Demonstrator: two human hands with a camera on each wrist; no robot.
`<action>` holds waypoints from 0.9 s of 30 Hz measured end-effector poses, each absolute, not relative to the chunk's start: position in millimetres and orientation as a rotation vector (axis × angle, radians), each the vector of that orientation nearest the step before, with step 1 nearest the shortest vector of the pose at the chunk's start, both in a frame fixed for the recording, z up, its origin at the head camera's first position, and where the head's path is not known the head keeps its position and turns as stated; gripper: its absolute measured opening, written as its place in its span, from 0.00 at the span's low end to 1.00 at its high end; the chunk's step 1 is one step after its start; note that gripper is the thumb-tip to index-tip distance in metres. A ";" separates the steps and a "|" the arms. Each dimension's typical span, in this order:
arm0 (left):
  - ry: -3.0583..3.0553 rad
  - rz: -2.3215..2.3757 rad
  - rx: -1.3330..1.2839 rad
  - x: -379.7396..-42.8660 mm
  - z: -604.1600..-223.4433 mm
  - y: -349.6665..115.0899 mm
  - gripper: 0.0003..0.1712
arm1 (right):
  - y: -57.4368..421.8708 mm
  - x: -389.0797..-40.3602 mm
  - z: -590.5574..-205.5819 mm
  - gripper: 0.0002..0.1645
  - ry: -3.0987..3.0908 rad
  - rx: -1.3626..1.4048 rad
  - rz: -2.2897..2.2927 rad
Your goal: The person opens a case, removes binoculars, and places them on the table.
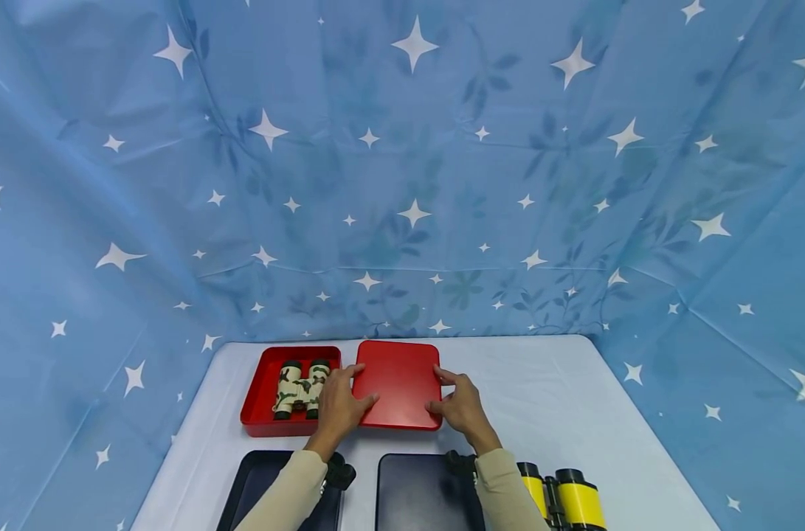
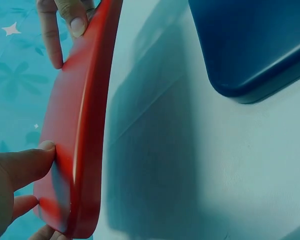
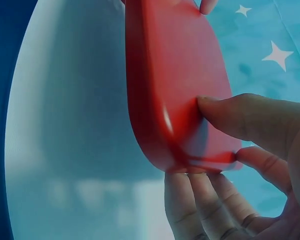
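Note:
Both hands hold a smooth red lid (image 1: 398, 383) with rounded corners and a turned-down rim. The left hand (image 1: 339, 402) grips its left side, thumb on the top face and fingers around the edge. On the opposite side the right hand (image 1: 465, 404) pinches it likewise, with several fingers under the rim in the right wrist view. A shadow on the white cloth in the left wrist view shows the lid is raised off the table. Just left of it stands an open red box (image 1: 259, 424) with camouflage binoculars (image 1: 300, 389) lying inside.
A dark tray (image 1: 243, 472) sits nearer, partly behind the left sleeve. Another flat dark piece (image 1: 422, 490), tray or lid, lies beside it. Yellow and black binoculars (image 1: 580, 501) are near the right sleeve. A blue starred curtain (image 1: 415, 243) surrounds the white table (image 1: 541, 398).

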State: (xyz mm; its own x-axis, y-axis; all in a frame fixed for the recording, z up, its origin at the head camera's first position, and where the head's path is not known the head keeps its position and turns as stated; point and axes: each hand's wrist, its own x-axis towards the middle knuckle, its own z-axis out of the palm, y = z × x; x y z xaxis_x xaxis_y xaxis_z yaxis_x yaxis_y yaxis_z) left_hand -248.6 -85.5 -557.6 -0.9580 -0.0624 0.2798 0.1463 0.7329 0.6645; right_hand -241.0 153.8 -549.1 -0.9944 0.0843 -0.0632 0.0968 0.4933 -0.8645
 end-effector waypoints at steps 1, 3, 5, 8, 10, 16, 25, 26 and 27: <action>-2.656 -1.051 -0.066 -248.9 -558.1 -84.4 0.38 | 154.6 -240.9 -549.6 0.49 2.707 0.166 -1.563; -2.657 -1.042 -0.072 -249.1 -559.0 -82.7 0.38 | 156.1 -240.9 -550.2 0.49 2.711 0.171 -1.561; -2.653 -1.045 -0.081 -249.2 -559.4 -81.2 0.38 | 157.6 -240.8 -551.1 0.49 2.717 0.175 -1.556; -2.647 -1.042 -0.089 -249.5 -560.3 -79.3 0.38 | 159.7 -241.1 -552.6 0.48 2.725 0.172 -1.550; -2.651 -1.046 -0.089 -249.9 -561.5 -78.1 0.38 | 161.0 -241.4 -553.8 0.48 2.729 0.171 -1.545; -2.685 -1.075 -0.050 -252.0 -565.8 -73.7 0.39 | 164.1 -243.2 -557.3 0.48 2.734 0.177 -1.535; -2.686 -1.022 -0.070 -255.9 -578.1 -69.1 0.39 | 168.4 -247.4 -566.3 0.47 2.775 0.150 -1.465; -2.688 -1.024 -0.072 -256.2 -579.3 -68.4 0.39 | 168.8 -247.5 -567.5 0.47 2.781 0.146 -1.455; -2.694 -1.026 -0.067 -256.5 -580.3 -67.6 0.39 | 169.2 -247.8 -568.8 0.47 2.785 0.144 -1.447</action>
